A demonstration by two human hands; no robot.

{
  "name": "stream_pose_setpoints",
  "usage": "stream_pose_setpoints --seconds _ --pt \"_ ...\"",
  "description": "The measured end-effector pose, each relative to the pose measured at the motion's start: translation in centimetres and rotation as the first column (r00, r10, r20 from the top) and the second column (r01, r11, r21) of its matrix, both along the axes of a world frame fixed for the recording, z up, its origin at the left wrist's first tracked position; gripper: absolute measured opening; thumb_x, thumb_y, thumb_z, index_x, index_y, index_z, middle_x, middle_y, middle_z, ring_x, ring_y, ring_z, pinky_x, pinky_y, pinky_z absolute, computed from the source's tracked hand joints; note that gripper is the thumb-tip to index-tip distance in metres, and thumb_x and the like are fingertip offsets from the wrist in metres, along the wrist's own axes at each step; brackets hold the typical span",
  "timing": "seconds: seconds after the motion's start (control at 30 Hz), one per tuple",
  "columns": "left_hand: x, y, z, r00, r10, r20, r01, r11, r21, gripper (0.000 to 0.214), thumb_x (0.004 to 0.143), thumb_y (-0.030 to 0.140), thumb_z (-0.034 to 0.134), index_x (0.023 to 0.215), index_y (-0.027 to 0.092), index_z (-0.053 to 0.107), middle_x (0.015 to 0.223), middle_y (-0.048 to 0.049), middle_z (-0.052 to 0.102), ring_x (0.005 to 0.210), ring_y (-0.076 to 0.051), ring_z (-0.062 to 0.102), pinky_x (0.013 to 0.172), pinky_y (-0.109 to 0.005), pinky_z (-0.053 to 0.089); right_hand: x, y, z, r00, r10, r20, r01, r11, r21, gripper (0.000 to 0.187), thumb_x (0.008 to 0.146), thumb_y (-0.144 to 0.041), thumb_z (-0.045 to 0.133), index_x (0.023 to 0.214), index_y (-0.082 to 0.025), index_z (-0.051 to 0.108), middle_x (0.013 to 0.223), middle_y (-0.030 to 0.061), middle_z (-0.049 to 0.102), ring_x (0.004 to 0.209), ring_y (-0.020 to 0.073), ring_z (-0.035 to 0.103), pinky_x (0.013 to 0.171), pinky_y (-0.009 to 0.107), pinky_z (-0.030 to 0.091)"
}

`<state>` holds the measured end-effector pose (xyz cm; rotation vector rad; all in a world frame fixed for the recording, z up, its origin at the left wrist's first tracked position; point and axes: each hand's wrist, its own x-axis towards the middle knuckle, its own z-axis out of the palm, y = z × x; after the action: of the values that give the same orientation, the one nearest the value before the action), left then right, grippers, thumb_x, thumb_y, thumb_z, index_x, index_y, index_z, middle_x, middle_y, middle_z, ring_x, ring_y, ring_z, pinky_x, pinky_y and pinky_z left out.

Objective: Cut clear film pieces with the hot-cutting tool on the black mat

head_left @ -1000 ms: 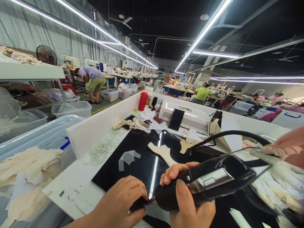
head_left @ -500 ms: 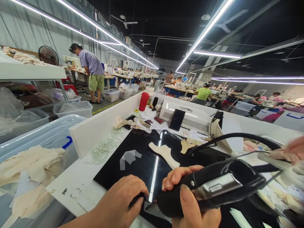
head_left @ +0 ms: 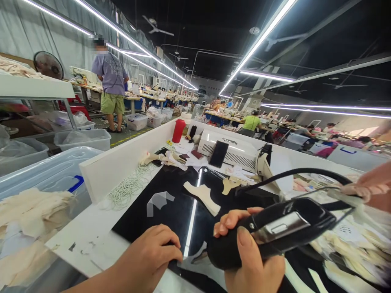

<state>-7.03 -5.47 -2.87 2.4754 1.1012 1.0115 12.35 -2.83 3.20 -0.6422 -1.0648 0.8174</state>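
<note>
Presently | handheld tool (head_left: 293, 234) is clamped in right hand (head_left: 253, 260) over black panel (head_left: 174, 215) | left hand (head_left: 152, 248) is curled at panel's near edge; grip cannot be told | loose pieces (head_left: 357, 254) are heaped at panel's right; cream piece (head_left: 203, 196) is laid on panel | work is judged unfinished, remainder not shown

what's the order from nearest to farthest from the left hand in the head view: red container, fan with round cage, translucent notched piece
From the left hand:
1. Translucent notched piece: just ahead, on the black panel.
2. Red container: farther forward, near the white side wall.
3. Fan with round cage: in the left background.
</note>
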Motion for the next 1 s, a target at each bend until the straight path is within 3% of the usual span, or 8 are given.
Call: stream_pose_setpoints --seconds 0.17,0.27,0.4,0.5,0.63,0.73,0.87,1.0 --pt "-0.3 0.2 0.0 0.996 -0.085 -0.035 0.085 0.996 0.014 0.043 0.083 -0.009 0.043 0.098 0.023 0.067 0.102 -0.0022 0.069 0.093 -0.016 0.067 0.083 -0.024 0.053 2.7 -0.3 0.1 0.998 -0.069 0.001 0.069 0.997 -0.026 0.026 0.089 -0.031 0.075 0.109 -0.027 0.058 0.077 -0.0029 0.062 0.065 0.0155 0.06 0.058 0.032 0.057" --pt "-0.1 1.5 1.2 0.984 -0.154 -0.089 0.157 0.987 0.023 0.041 0.086 -0.008 0.045 0.1 0.023 0.068 0.101 -0.0018 0.071 0.092 -0.017 0.067 0.085 -0.025 0.053 3.4 -0.5 -0.2 0.997 -0.071 0.002 0.071 0.997 -0.033 0.026 0.089 -0.031 0.075 0.109 -0.027 0.058 0.076 -0.003 0.062 0.065 0.0153 0.06 0.058 0.032 0.057" --pt "0.9 3.9 3.6 0.934 -0.319 -0.162 0.309 0.947 -0.085 0.033 0.095 -0.001 0.053 0.117 0.02 0.065 0.114 -0.0042 0.073 0.11 -0.02 0.067 0.103 -0.031 0.05 3.2 -0.4 -0.1 0.995 -0.101 -0.002 0.101 0.994 -0.036 0.03 0.087 -0.033 0.077 0.109 -0.027 0.057 0.077 -0.003 0.063 0.066 0.0152 0.06 0.059 0.032 0.057" --pt "1.7 5.3 4.4 0.895 -0.414 -0.164 0.384 0.904 -0.187 0.043 0.094 0.004 0.065 0.132 0.022 0.06 0.128 -0.005 0.071 0.127 -0.022 0.062 0.112 -0.034 0.046 2.4 -0.3 0.4 0.99 -0.135 -0.038 0.132 0.989 -0.068 0.03 0.087 -0.034 0.078 0.108 -0.028 0.056 0.078 -0.004 0.063 0.066 0.0145 0.059 0.061 0.031 0.055" --pt "2.1 6.5 3.7 0.851 -0.503 -0.149 0.447 0.843 -0.299 0.061 0.087 0.012 0.08 0.14 0.029 0.055 0.138 -0.0049 0.066 0.131 -0.025 0.061 0.122 -0.047 0.035 1.4 -0.1 0.8 0.985 -0.154 -0.073 0.146 0.983 -0.11 0.031 0.089 -0.034 0.077 0.109 -0.029 0.055 0.079 -0.0055 0.061 0.067 0.0135 0.058 0.065 0.032 0.052" --pt "1.8 7.0 3.0 0.828 -0.547 -0.125 0.475 0.802 -0.362 0.066 0.088 0.02 0.081 0.145 0.032 0.05 0.14 -0.004 0.065 0.139 -0.028 0.055 0.125 -0.058 0.025 0.9 0.1 0.8 0.983 -0.164 -0.082 0.155 0.982 -0.108 0.031 0.088 -0.035 0.078 0.108 -0.029 0.054 0.08 -0.0061 0.061 0.069 0.0128 0.058 0.066 0.03 0.052" --pt "1.1 7.5 2.7 0.814 -0.573 -0.097 0.478 0.755 -0.449 0.066 0.091 0.035 0.078 0.149 0.031 0.048 0.147 -0.0074 0.061 0.147 -0.032 0.045 0.126 -0.063 0.019 0.6 0.6 0.5 0.982 -0.169 -0.088 0.16 0.982 -0.1 0.032 0.088 -0.036 0.078 0.108 -0.029 0.055 0.078 -0.0066 0.061 0.068 0.0125 0.058 0.065 0.029 0.052" --pt "0.8 7.7 2.6 0.82 -0.566 -0.077 0.468 0.743 -0.478 0.069 0.09 0.045 0.078 0.149 0.029 0.048 0.152 -0.0108 0.056 0.148 -0.034 0.043 0.125 -0.065 0.017 0.6 1.3 0.1 0.985 -0.161 -0.053 0.159 0.986 -0.041 0.032 0.087 -0.034 0.078 0.109 -0.028 0.055 0.077 -0.0052 0.063 0.065 0.0133 0.061 0.063 0.03 0.054"
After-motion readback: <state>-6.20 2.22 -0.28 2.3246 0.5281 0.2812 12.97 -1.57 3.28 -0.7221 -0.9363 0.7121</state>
